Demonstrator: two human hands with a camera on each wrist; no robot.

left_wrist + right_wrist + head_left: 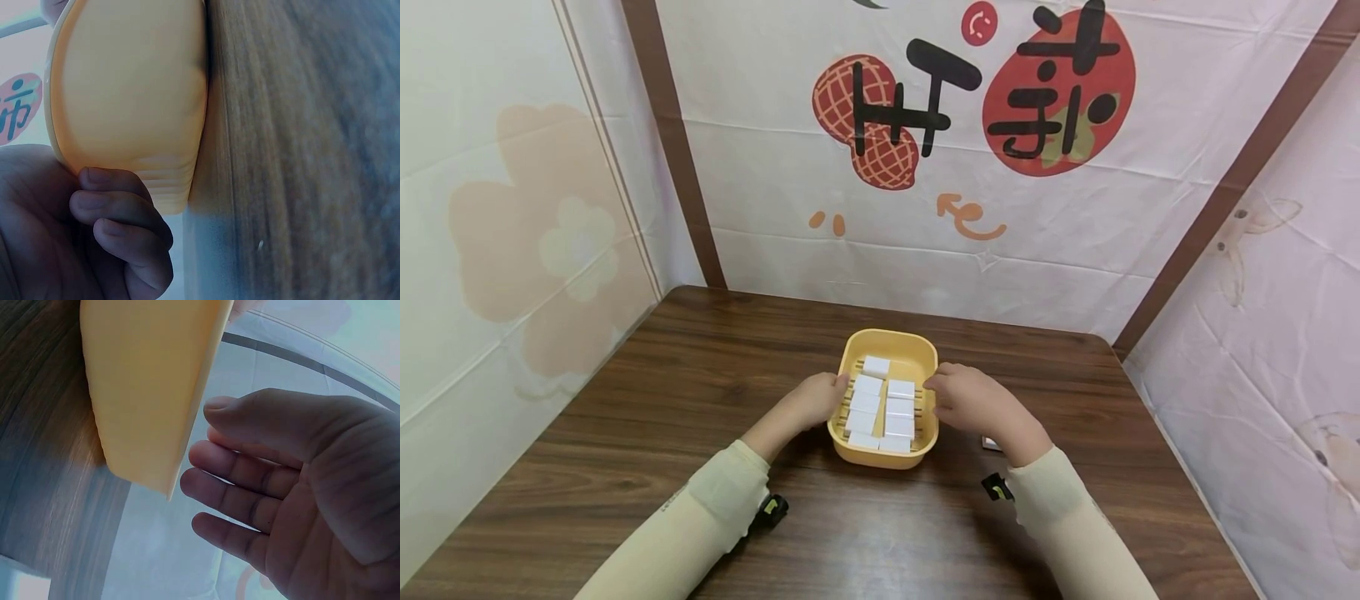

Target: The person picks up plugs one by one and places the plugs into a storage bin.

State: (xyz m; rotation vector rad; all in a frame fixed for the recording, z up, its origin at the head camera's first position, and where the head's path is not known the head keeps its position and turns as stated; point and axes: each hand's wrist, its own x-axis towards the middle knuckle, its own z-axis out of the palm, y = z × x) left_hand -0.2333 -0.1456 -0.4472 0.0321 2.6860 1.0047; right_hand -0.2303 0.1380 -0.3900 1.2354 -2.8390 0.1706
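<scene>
In the head view a yellow plastic basket (886,459) stands at the middle of the table. In it lie several white charger plugs (900,408), set in two rows with thin metal prongs pointing outward. My left hand (812,400) holds the basket's left rim; in the left wrist view its fingers (119,212) curl against the outer wall. At the right rim is my right hand (970,404). The right wrist view shows its loosely bent fingers (237,481) beside the rim, with nothing gripped.
Partly hidden under the right wrist, a small white item (990,443) lies on the brown wooden table (737,333). Printed cloth walls (775,200) enclose the table at the back and sides.
</scene>
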